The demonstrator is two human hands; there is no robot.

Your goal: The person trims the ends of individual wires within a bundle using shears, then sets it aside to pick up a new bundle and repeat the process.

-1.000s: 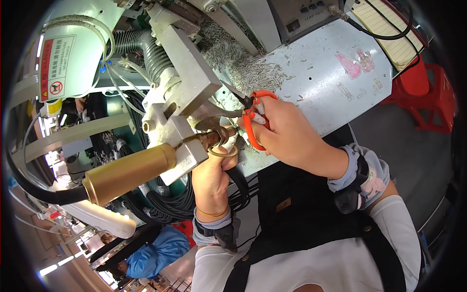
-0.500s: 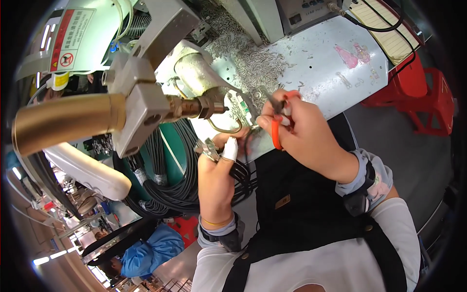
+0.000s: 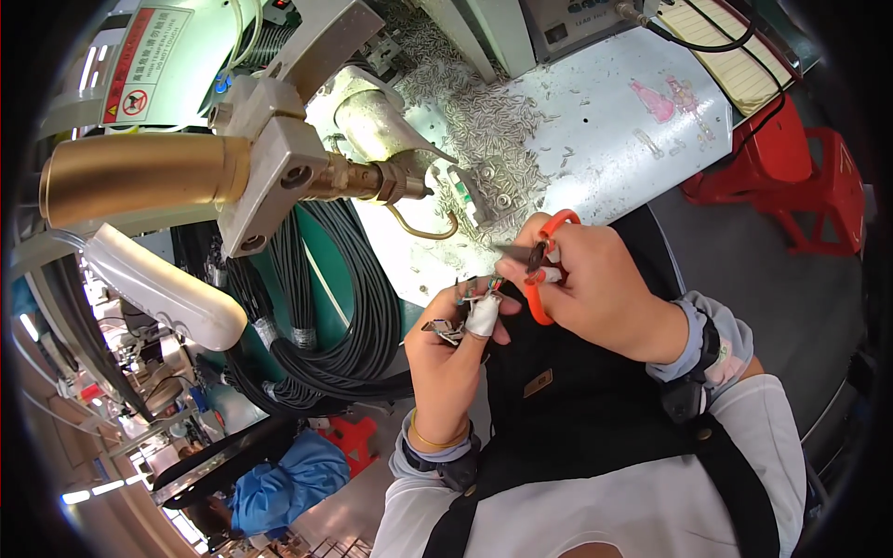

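Note:
My left hand (image 3: 446, 367), its thumb wrapped in white, is closed around the end of a black cable. Thin coloured wires (image 3: 491, 286) stick out near the thumb tip, and small silver metal pieces (image 3: 441, 327) show by the fingers. Close beside it, my right hand (image 3: 600, 288) grips scissors (image 3: 539, 311) with orange handles. Their dark blades point left toward the wires; whether they touch them I cannot tell. Both hands are in front of the table's near edge. A small green and silver fixture (image 3: 464, 193) stands beyond them.
A mounted soldering iron (image 3: 149, 181) with a tan handle juts in from the left. Tiny metal bits (image 3: 493, 139) cover part of the white table (image 3: 595, 172). Coiled black cables (image 3: 358, 307) lie at left, red stools (image 3: 828, 191) at right. A person in blue (image 3: 288, 479) sits lower left.
My left hand has drawn back from the fixture toward my body, bringing the cable end along. My right hand, with the scissors, has come down nearer to it.

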